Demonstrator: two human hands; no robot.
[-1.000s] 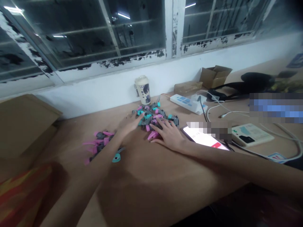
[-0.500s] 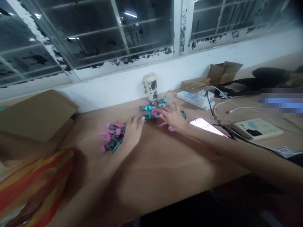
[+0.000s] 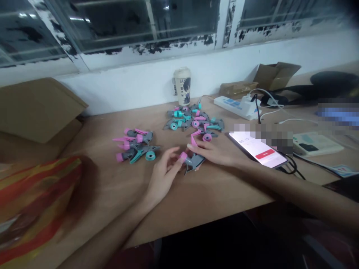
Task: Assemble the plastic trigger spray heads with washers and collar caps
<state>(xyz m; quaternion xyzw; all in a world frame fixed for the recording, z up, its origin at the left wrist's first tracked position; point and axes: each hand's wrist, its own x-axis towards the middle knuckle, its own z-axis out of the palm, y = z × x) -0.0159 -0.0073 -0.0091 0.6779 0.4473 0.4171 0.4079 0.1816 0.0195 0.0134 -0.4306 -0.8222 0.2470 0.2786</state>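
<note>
A grey trigger spray head (image 3: 192, 162) with a pink collar is held just above the front part of the table, between both hands. My right hand (image 3: 209, 152) is closed around its grey body and pink lever. The thumb and fingers of my left hand (image 3: 163, 170) meet at the pink collar from the left. To the left lies a small group of similar grey spray heads (image 3: 138, 138) with pink or teal parts. A larger pile of spray heads (image 3: 193, 118) is spread out behind my right hand.
A printed paper cup (image 3: 183, 86) stands by the wall. On the right are a white power strip (image 3: 235, 106), a lit phone (image 3: 256, 147), cables and a pale box-shaped device (image 3: 316, 144). At left are a cardboard box (image 3: 39, 108) and a red-and-yellow bag (image 3: 42, 205).
My right hand has come back from the pile toward the front with a spray head. My left hand has left the area by the pile and moved nearer, meeting it. The camera view has tilted down.
</note>
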